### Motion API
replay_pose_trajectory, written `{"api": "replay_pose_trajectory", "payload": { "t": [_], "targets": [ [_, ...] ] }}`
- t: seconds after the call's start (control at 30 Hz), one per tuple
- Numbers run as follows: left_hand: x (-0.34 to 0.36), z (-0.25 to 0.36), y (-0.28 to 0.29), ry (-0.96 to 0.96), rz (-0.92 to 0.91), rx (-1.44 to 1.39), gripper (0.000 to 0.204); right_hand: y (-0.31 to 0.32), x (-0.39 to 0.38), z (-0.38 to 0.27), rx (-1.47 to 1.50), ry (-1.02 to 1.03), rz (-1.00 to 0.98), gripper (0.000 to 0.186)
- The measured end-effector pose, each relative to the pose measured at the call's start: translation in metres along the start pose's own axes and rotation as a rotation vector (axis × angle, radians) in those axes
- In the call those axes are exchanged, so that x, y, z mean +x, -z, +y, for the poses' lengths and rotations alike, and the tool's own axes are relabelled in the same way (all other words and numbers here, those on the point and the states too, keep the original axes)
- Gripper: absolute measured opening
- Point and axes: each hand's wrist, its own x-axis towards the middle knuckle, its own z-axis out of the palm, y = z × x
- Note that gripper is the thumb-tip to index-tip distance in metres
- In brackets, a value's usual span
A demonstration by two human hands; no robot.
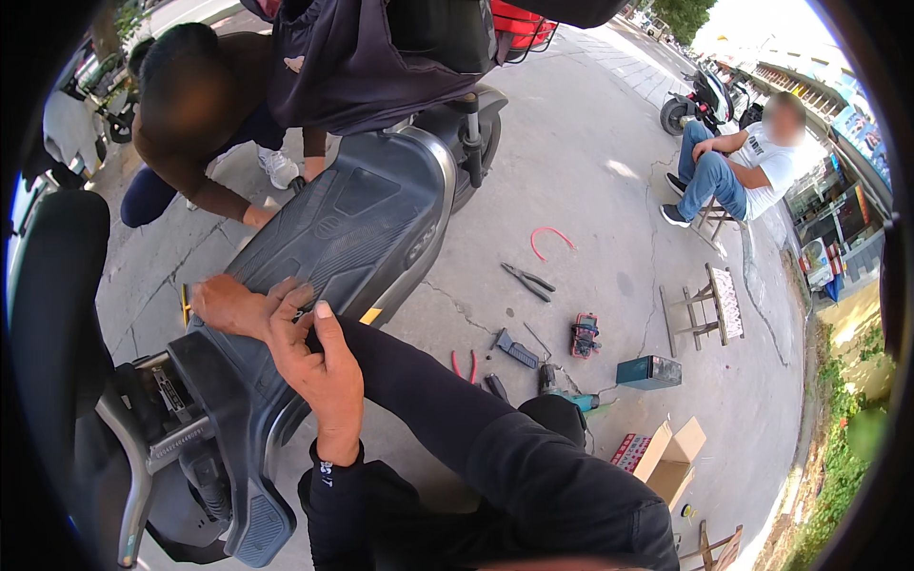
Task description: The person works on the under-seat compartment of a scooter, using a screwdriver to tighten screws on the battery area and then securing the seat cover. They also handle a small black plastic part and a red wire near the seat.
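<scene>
A dark electric scooter with a ribbed grey-black footboard (367, 228) stands in front of me. My right hand (228, 305) reaches across to the left, over the footboard's near end. It looks curled, and its fingertips are hidden. At that wrist is my left hand (319, 371), its palm toward me and thumb raised. Its fingers bend around the black cuff of my right sleeve (409, 366). Across the footboard, a crouching person (200, 124) puts a hand on the scooter's far side.
Right of the scooter lie black pliers (528, 281), a red wire loop (552, 245), red-handled pliers (465, 366), a green power tool (562, 390), a dark battery-like block (649, 372) and an open cardboard box (671, 462). Beyond are a wooden stool (719, 303) and a seated person (743, 162).
</scene>
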Motion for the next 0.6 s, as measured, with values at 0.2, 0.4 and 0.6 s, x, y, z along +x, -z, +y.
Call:
{"api": "replay_pose_trajectory", "payload": {
  "t": [0.2, 0.4, 0.6],
  "targets": [
    [-0.001, -0.003, -0.005, -0.024, 0.007, 0.045, 0.012, 0.000, -0.008, -0.012, 0.035, 0.014, 0.023, 0.012],
    [0.003, 0.000, -0.018, 0.031, -0.017, -0.067, 0.014, 0.004, -0.014, 0.008, -0.005, 0.014, -0.007, 0.011],
    [0.008, 0.000, -0.009, -0.105, -0.011, -0.055, 0.019, -0.001, 0.013, 0.020, -0.032, 0.072, -0.065, 0.011]
  ]
}}
